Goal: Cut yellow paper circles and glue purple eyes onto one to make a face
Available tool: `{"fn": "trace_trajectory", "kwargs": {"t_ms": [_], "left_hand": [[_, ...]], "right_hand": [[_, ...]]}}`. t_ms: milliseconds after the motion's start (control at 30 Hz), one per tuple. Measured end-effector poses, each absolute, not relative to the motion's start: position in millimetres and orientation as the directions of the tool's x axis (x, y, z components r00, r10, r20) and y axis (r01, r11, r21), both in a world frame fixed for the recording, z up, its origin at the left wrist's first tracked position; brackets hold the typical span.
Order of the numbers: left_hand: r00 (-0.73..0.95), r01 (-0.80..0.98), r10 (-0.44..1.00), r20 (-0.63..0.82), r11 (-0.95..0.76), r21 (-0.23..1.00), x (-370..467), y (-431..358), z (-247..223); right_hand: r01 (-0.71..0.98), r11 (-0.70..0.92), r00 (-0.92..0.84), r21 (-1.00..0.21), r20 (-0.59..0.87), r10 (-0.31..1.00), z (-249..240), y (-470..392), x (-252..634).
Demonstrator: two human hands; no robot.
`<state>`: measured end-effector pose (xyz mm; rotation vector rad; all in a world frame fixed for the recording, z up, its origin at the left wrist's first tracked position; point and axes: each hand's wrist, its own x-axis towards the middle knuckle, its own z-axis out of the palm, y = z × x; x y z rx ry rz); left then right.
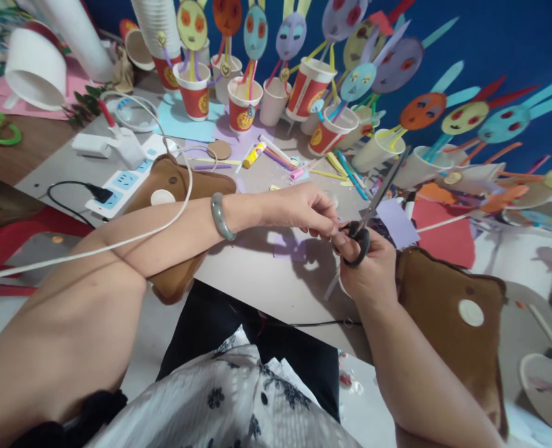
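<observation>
My right hand (371, 264) grips a pair of scissors (382, 196) by the black handles, its blades pointing up and away to the right. The blades look closed or nearly so. My left hand (306, 210), with a bangle on its wrist, meets the right fingertips beside the handles. Its fingers are pinched together; whatever they hold is too small to make out. Below the hands a thin translucent strip (332, 283) shows against the table. A purple paper square (289, 247) lies under the left hand, and another purple piece (397, 222) is right of the scissors.
Paper cups (243, 115) carrying rabbit-faced figures (256, 34) line the back. Straws, a yellow glue stick (254, 155) and paper scraps lie before them. A power strip (126, 182) with cables is at left; a white cable crosses my left arm. Brown cushions (444, 323) flank the table.
</observation>
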<state>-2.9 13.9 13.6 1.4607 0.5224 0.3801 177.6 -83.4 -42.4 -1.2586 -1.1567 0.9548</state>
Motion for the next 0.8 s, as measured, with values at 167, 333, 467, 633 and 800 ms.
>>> {"fn": "trace_trajectory", "kwargs": {"t_ms": [167,333,467,633,800], "left_hand": [[0.825,0.075,0.543,-0.157,0.171,0.982,-2.0,12.4,15.6],[0.749,0.025,0.638,-0.179,0.243,0.970,-1.0,13.2,18.0],[0.699,-0.088,0.702,-0.135,0.272,0.958,-1.1,15.9,16.9],[0.698,-0.128,0.705,-0.127,0.297,0.946,-1.1,17.1,17.2],[0.674,-0.065,0.713,-0.194,0.319,0.946,0.0,14.8,20.9]], "right_hand": [[0.098,0.081,0.235,-0.992,0.102,0.967,-40.0,-84.1,176.9],[0.122,0.104,0.241,-0.987,0.131,0.962,-37.6,-83.8,179.7],[0.140,0.121,0.161,-0.983,0.143,0.977,-34.4,-84.4,180.9],[0.163,0.130,0.135,-0.978,0.152,0.979,-31.7,-85.1,179.3],[0.131,0.146,0.196,-0.981,0.170,0.966,-32.4,-84.0,178.4]]}}
